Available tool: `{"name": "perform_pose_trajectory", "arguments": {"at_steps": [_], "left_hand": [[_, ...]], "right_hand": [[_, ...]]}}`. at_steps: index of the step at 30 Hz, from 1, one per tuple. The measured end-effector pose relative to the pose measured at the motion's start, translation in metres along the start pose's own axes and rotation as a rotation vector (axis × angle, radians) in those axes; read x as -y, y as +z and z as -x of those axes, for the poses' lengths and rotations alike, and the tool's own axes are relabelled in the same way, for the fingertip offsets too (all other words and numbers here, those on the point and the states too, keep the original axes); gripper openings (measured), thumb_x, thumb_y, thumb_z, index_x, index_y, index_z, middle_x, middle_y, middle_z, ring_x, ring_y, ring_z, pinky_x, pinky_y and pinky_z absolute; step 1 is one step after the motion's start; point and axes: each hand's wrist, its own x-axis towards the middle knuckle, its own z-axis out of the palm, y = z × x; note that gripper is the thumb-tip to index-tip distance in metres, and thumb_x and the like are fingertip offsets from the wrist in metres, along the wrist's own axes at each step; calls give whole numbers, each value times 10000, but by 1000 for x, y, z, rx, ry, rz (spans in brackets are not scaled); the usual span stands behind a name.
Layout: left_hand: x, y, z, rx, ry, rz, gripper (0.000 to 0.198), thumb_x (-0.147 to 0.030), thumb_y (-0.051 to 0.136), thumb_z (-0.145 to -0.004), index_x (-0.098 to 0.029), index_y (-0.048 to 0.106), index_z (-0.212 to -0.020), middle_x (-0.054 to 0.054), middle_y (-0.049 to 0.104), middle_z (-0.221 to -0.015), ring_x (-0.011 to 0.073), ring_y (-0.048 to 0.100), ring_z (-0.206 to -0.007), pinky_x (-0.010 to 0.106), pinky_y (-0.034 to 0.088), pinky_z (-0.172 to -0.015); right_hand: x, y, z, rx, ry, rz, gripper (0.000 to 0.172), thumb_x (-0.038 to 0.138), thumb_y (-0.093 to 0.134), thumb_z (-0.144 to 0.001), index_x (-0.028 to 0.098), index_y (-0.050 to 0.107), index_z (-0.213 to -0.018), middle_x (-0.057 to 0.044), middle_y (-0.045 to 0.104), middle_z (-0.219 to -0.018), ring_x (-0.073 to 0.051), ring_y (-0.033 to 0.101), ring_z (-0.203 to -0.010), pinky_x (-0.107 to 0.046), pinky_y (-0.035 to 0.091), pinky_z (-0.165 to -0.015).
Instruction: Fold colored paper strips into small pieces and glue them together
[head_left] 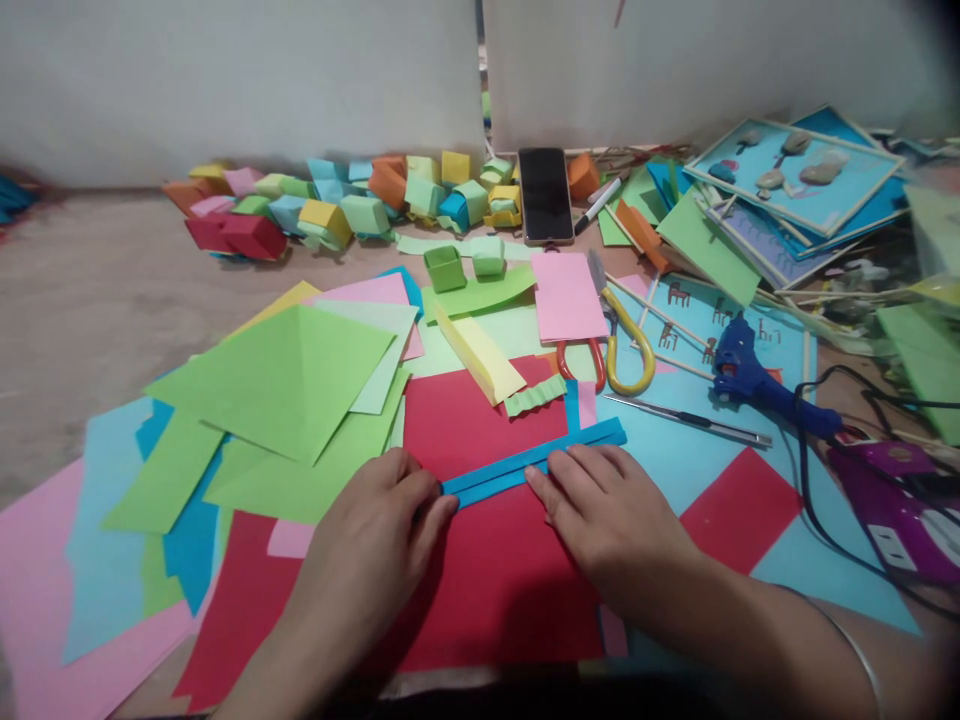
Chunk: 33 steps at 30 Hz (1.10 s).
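Note:
A narrow blue folded paper strip lies slanted on a red sheet. My left hand is closed, with its fingertips pinching the strip's left end. My right hand rests over the strip's middle, fingers curled and pressing it down onto the red sheet. The strip's right end sticks out past my right hand, toward a light blue sheet.
Loose green, pink and yellow papers cover the floor. Scissors, a craft knife, a blue glue gun with cable, and a power strip lie right. A phone and several folded paper boxes line the wall.

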Motion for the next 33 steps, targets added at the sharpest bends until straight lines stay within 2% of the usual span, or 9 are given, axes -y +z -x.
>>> {"name": "perform_pose_trajectory", "arguments": {"at_steps": [7, 10, 14, 19, 21, 24, 27, 30, 33], "left_hand": [[2, -3, 2, 1, -45, -53, 199, -267, 544, -914, -190, 629, -751, 37, 571, -765, 218, 570, -703, 328, 401, -615], [7, -1, 7, -92, -33, -78, 151, -249, 597, -882, -195, 596, -741, 18, 560, -721, 203, 548, -642, 305, 361, -551], [4, 8, 14, -274, 107, -70, 233, -236, 522, -936, -186, 595, -720, 29, 549, -713, 204, 532, -655, 305, 393, -567], [-5, 16, 25, -447, 302, -127, 289, -110, 413, -969, -128, 691, -892, 96, 648, -851, 216, 572, -751, 304, 464, -615], [-9, 17, 28, -434, 383, -225, 336, -67, 366, -961, -89, 701, -957, 144, 684, -956, 244, 608, -835, 332, 505, -682], [-19, 17, 31, -357, 394, -422, 395, -47, 325, -939, -74, 718, -951, 162, 697, -915, 271, 625, -796, 365, 510, -655], [-34, 19, 31, -322, 339, -519, 333, -232, 457, -962, -94, 695, -1150, 153, 690, -902, 266, 607, -706, 374, 488, -601], [-47, 24, 30, -275, 284, -585, 506, -427, 588, -913, -162, 598, -1344, 146, 681, -923, 277, 599, -706, 383, 471, -607], [-53, 27, 29, -243, 245, -600, 599, -509, 594, -900, -159, 564, -1384, 132, 662, -892, 286, 596, -752, 394, 463, -651]], "right_hand": [[2, 0, 0, 3, 19, -23, 286, 92, 508, -933, 65, 676, -1162, -120, 679, -948, -267, 540, -905, -413, 395, -763], [2, 0, 0, -2, 15, -34, 285, 92, 511, -933, 63, 678, -1162, -111, 676, -927, -273, 541, -900, -414, 392, -752], [1, -1, -1, -9, 1, -37, 296, 80, 501, -931, 46, 677, -1166, -117, 674, -915, -278, 538, -878, -412, 383, -736], [0, 0, 0, -14, -10, -31, 304, 80, 505, -925, 38, 671, -1177, -126, 672, -922, -288, 531, -890, -411, 369, -736], [0, 1, 1, -9, -12, -26, 301, 95, 506, -931, 46, 670, -1179, -126, 673, -935, -288, 523, -905, -410, 366, -743], [0, 2, 1, 1, -14, -9, 290, 113, 510, -937, 65, 673, -1171, -123, 675, -946, -279, 506, -919, -400, 356, -749], [0, 1, 1, 17, -14, -5, 291, 119, 529, -925, 67, 667, -1176, -120, 672, -944, -276, 492, -916, -391, 340, -747], [0, -1, 1, 46, -16, -4, 310, 124, 536, -918, 61, 651, -1198, -119, 666, -945, -273, 485, -907, -391, 332, -754], [0, -4, 1, 65, -26, 0, 313, 125, 528, -921, 57, 642, -1206, -119, 660, -946, -273, 483, -906, -397, 331, -766]]}}
